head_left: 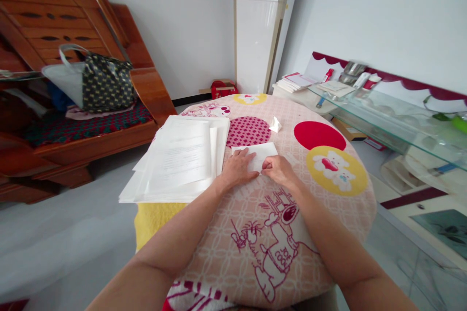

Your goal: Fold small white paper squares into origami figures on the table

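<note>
Head view: small white sheet (264, 148) lies flat on the round table (226, 233), right in front of the person, both hands on it. Left hand (239, 170) has its fingers spread and pressed down over the sheet's left part, holding it to the cloth. Right hand (277, 170) is at the near right part, fingers curled, thumb and forefinger drawn together at the paper; too small to tell if the edge is actually pinched between them.

Progress: I'd call it partway. Sheet is placed and steadied, right fingers working the near side. Hands not off it yet, so I judge this piece unfinished. No completed one that I can identify.

Around: thick paper stack (182, 155) just left of the left hand, loosely squared, near left corner sticking out past the table edge. Folded white scrap (275, 125) beyond the sheet, apart from it. Off the table: glass shelf (401, 119) with clutter to the right, wooden bench (109, 140) with a patterned bag (107, 82) to the left.

Blockers: none over the sheet except the hands. Stack limits room leftward, and a knock could slide its top pages.
</note>
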Demonstrator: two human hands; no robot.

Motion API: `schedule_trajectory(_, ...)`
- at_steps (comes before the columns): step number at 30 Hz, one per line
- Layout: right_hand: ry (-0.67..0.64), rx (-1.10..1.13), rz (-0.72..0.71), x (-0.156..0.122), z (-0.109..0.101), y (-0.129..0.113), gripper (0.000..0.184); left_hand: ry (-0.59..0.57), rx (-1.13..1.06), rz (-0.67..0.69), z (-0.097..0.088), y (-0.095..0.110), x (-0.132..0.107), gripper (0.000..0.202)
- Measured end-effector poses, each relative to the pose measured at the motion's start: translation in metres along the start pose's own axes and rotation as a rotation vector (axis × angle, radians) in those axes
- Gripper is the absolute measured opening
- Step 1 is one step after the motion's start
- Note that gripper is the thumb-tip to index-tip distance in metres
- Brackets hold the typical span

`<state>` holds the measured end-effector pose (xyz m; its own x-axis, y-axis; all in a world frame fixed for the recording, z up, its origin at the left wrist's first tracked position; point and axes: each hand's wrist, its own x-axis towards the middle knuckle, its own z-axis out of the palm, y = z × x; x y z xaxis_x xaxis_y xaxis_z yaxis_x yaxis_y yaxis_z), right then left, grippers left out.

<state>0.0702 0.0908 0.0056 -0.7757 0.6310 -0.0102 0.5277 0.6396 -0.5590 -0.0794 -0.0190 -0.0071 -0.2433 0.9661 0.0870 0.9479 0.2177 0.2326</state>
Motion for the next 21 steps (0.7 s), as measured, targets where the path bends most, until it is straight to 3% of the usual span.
schedule_trajectory(13, -0.016, -0.003, 0.123, -0.002, -0.020, 0.024, 0.008, -0.189, -0.083, 0.042, -0.009, -0.027, 0.001, 0.078)
schedule_trajectory(21, 0.034, -0.111, 0.208, -0.007, -0.041, 0.045, 0.015, -0.244, -0.116, 0.215, -0.021, -0.056, -0.004, 0.081)
